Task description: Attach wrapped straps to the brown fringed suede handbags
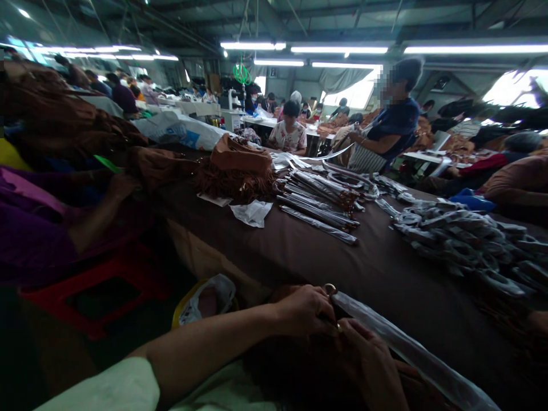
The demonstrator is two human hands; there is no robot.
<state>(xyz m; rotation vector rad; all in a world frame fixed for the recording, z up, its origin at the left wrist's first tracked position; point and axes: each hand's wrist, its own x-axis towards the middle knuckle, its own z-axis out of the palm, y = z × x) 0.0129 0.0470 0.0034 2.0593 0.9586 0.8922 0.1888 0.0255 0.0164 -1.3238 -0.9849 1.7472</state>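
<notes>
My left hand (303, 311) reaches across above my lap with its fingers curled closed. My right hand (363, 345) meets it from the right, fingers pinched together. A small shiny metal piece (339, 327) shows between their fingertips; its kind is too dark to make out. Just above the left fingers a gold-coloured metal ring (329, 289) stands up. From beside it a strap in clear plastic wrap (411, 342) runs down to the lower right, past my right hand. Dark brown material (278, 365) lies under my hands, mostly in shadow.
On the dark-covered table (240, 245) lie wrapped straps (319, 200), a brown fringed bag (240, 165) and a heap of wrapped handles (466, 240). A co-worker in purple (38, 222) sits left by a red stool (94, 291). A lined yellow bin (209, 299) stands below the table edge.
</notes>
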